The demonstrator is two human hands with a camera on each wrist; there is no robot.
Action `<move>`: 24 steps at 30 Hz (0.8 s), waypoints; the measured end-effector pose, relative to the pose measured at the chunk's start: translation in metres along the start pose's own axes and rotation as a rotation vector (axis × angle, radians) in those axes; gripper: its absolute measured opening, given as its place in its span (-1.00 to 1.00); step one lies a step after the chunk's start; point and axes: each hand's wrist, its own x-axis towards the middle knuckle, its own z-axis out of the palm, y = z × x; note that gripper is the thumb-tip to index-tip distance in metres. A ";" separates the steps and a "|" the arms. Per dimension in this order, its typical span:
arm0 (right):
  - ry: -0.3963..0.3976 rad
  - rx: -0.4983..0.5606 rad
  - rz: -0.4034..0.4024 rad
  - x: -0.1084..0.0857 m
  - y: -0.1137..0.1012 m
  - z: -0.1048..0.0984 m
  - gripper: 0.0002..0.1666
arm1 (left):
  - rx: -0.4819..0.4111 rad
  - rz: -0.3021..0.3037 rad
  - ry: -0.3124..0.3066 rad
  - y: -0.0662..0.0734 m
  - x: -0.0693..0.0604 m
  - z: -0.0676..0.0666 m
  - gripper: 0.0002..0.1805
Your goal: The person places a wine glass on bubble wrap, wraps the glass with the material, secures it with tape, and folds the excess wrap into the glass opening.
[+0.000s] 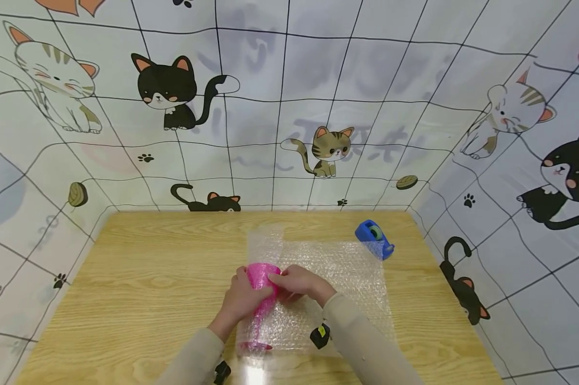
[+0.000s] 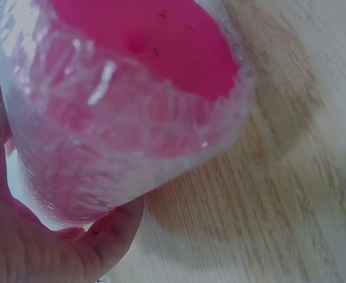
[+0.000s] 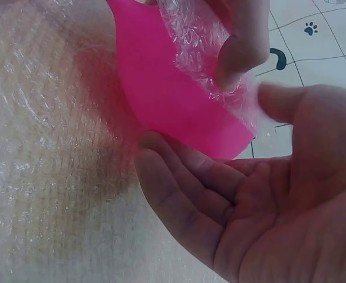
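Note:
A bright pink goblet (image 1: 259, 302) lies on its side, its bowl away from me and its round foot (image 1: 256, 346) toward me. Clear bubble wrap (image 1: 337, 262) lies beneath and to its right, with a layer over the goblet. My left hand (image 1: 243, 297) grips the wrapped bowl from the left. In the left wrist view, its fingers curl against the wrap (image 2: 131, 130) around the pink surface. On the right side of the bowl, my right hand (image 1: 299, 283) touches the pink plastic with fairly straight fingers (image 3: 173, 183); its thumb is near the wrap's edge.
A blue tape dispenser (image 1: 373, 238) stands at the back right, partly under the wrap's corner. The wooden table (image 1: 164, 278) is bordered by a cat-patterned cloth (image 1: 251, 123) at the back and sides. Small black devices (image 1: 320, 336) sit at both wrists.

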 end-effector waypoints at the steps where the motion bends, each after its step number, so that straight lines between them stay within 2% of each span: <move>1: 0.007 -0.001 0.003 0.000 0.000 0.000 -0.43 | 0.007 0.007 0.001 0.000 0.000 0.001 0.12; 7: 0.052 -0.044 0.018 0.001 -0.001 0.000 -0.35 | 0.056 0.035 0.007 -0.001 0.000 0.003 0.13; 15: 0.054 -0.022 0.011 0.008 0.009 -0.001 -0.42 | 0.012 0.030 -0.017 -0.005 0.001 0.000 0.14; 20: 0.061 -0.007 0.018 0.011 0.013 0.000 -0.44 | -0.090 0.062 -0.063 -0.010 0.001 -0.004 0.14; 24: 0.078 0.019 0.032 0.010 0.013 0.002 -0.45 | -0.210 0.103 -0.106 -0.013 0.002 -0.010 0.02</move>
